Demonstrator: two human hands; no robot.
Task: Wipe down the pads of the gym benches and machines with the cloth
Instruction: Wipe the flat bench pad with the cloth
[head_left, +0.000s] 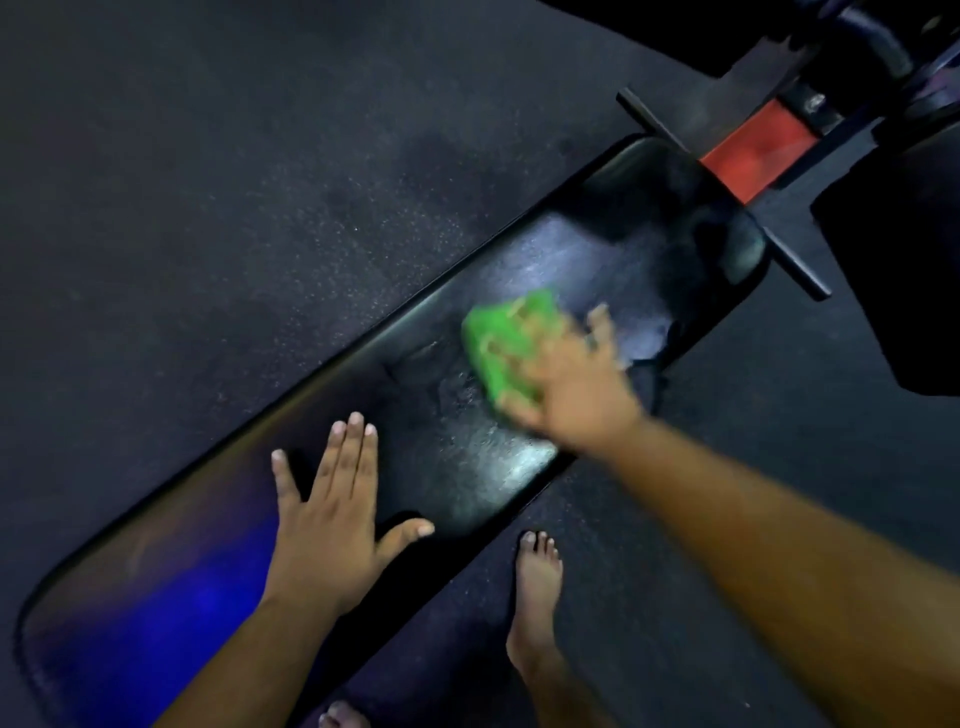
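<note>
A long black bench pad (218, 499) runs diagonally from the lower left to the upper right. A bright green cloth (501, 340) lies on its upper half. My right hand (566, 379) presses flat on the cloth with spread fingers, blurred by motion. My left hand (332, 514) rests flat on the pad's middle, fingers straight and thumb out. The pad shines wet around the cloth.
The bench's black crossbar foot (727, 192) and a red frame piece (756, 150) sit at the pad's far end, with dark machine parts (883, 62) beyond. Speckled black rubber floor (208, 208) surrounds the bench. My bare feet (537, 597) stand beside its near edge.
</note>
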